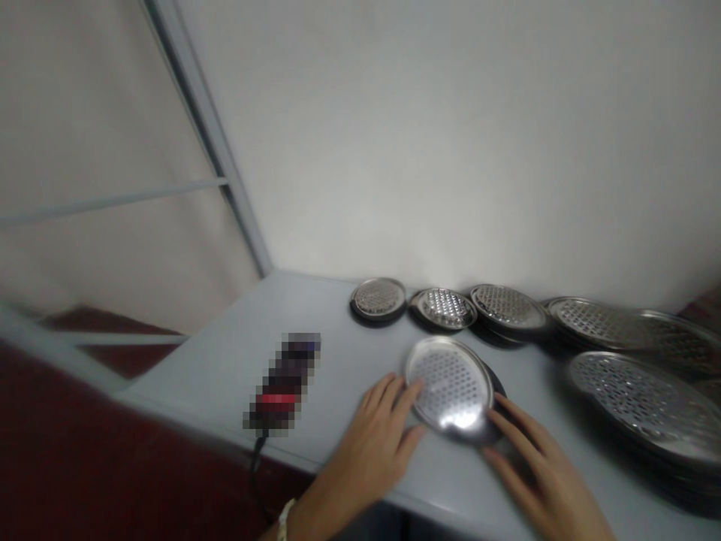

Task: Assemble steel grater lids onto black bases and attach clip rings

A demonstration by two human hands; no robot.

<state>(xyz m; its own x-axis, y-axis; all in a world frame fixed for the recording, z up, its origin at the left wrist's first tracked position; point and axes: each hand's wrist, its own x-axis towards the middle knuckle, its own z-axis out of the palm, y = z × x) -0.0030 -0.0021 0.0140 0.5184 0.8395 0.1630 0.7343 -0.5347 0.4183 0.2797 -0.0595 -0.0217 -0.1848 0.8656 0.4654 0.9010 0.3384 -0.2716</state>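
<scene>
"Where's the perforated steel plate (451, 387)?"

"On the grey counter (343, 376), before a white wall (451, 150), with stacked plates (642, 398) at three o'clock."

"And the hands?"

"Both open, fingers spread, touching its rim without a clear grip: the left hand (369, 462) at seven o'clock, the right hand (541, 473) at four."

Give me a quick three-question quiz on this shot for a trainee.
1. What do the left hand and right hand both touch?
2. True or false: the band is on the right wrist.
3. What trails from the blurred object over the edge of the table?

Key:
1. The rim of a perforated steel plate.
2. False; it is on the left wrist.
3. A dark cable.
</scene>
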